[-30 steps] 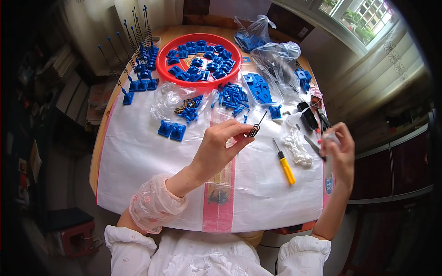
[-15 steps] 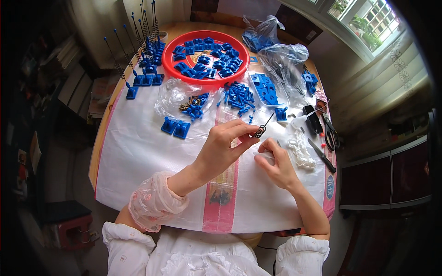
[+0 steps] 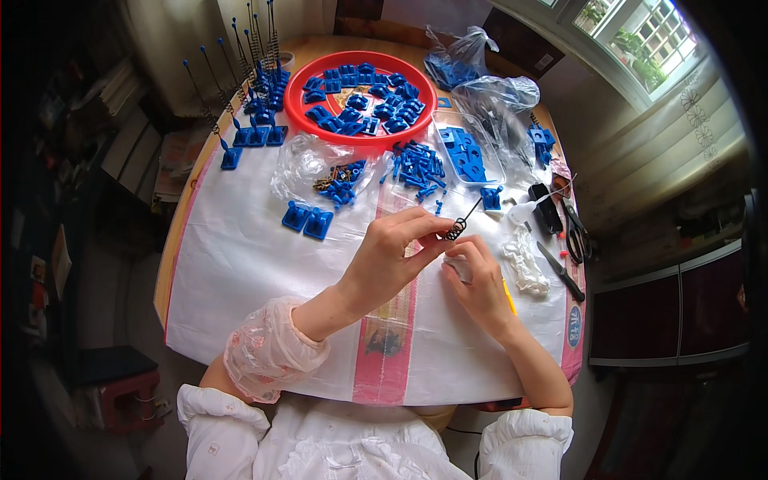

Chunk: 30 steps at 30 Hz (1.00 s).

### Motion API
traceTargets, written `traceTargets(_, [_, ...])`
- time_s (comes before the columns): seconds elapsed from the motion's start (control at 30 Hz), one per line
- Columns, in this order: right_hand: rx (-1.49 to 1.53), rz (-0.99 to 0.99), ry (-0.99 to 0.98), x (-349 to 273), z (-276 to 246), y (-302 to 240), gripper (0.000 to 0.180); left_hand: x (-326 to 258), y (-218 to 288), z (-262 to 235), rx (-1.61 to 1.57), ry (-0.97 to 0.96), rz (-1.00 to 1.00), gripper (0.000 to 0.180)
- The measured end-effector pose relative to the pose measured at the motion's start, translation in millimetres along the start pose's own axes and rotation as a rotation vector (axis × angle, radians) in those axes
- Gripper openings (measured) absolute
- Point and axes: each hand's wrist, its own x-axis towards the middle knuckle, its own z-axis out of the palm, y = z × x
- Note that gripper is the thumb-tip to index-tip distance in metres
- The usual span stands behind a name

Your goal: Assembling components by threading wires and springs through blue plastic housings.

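A black wire spring (image 3: 456, 230) with a long straight end is pinched in the fingertips of my left hand (image 3: 394, 250). The wire's straight end points up and right. Close beside it, my right hand (image 3: 478, 280) is closed around a small whitish piece (image 3: 459, 266), mostly hidden by the fingers. Its fingertips are just below the spring. A yellow stick-like thing (image 3: 510, 297) shows along the right side of that hand; its ends are hidden. Beyond my hands stands a blue plastic part (image 3: 490, 198), and two blue base pieces (image 3: 307, 220) lie to the left.
Blue parts fill a red basin (image 3: 293, 112). Blue pegs (image 3: 418, 166) lie before it, beside a clear tray (image 3: 496, 160). Blue bases with upright springs (image 3: 254, 136) stand at far left. Right are a white bottle (image 3: 523, 211), white cloth (image 3: 526, 266), knife (image 3: 562, 273) and scissors (image 3: 576, 232).
My right hand has turned and its fingers have come nearer the spring. The yellow stick-like thing now shows beside that hand. My left hand keeps its pinch, almost still.
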Motion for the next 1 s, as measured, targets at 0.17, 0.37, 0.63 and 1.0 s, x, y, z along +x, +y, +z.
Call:
traceTargets(0.17, [-0.145, -0.092, -0.062, -1.8, 0.3, 4.6, 0.015, -1.1, 0.7, 0.0, -0.025, 0.006, -0.036, 0.024])
traceTargets(0.37, [-0.082, 0.001, -0.093, -5.2, -4.5, -12.0, 0.013, -1.2, 0.2, 0.1, -0.008, 0.009, -0.007, 0.023])
traceTargets(0.63, [-0.26, -0.107, -0.013, -4.2, 0.9, -5.5, 0.011, -1.3, 1.0, 0.0, -0.007, 0.004, -0.013, 0.023])
traceTargets(1.0, [-0.049, 0.017, 0.032, -3.1, 1.5, 5.5, 0.013, -1.4, 0.6, -1.3, 0.009, 0.003, -0.017, 0.023])
